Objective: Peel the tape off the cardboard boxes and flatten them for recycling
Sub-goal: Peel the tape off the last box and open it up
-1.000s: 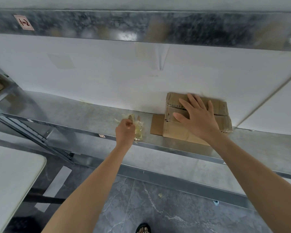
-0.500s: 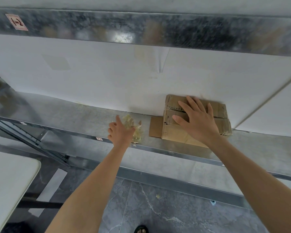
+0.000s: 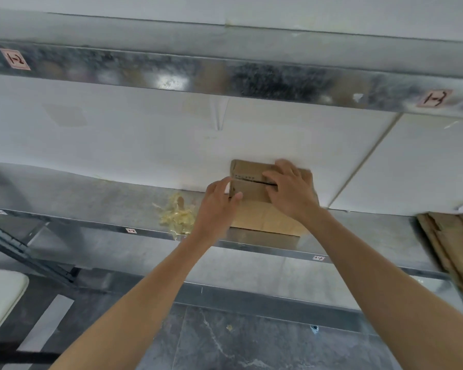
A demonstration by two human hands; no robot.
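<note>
A small brown cardboard box [image 3: 252, 192] lies on the metal shelf [image 3: 96, 193], pushed back against the white wall. A dark seam runs across its top between two flaps. My left hand [image 3: 216, 206] grips the box's left edge, thumb on its top face. My right hand [image 3: 292, 188] lies on the box's right part, its fingers bent with the tips at the seam. A crumpled wad of yellowish peeled tape [image 3: 175, 216] sits loose on the shelf just left of my left hand.
A pile of flattened cardboard [image 3: 455, 241] lies at the shelf's right end. An upper shelf beam [image 3: 225, 76] with labels runs overhead. A white table corner [image 3: 0, 297] is at the lower left, with grey stone floor [image 3: 238, 343] below the shelf.
My left hand let go of the tape wad, which stays on the shelf, and moved right onto the box's left edge. My right hand's fingers curled from flat to bent at the seam.
</note>
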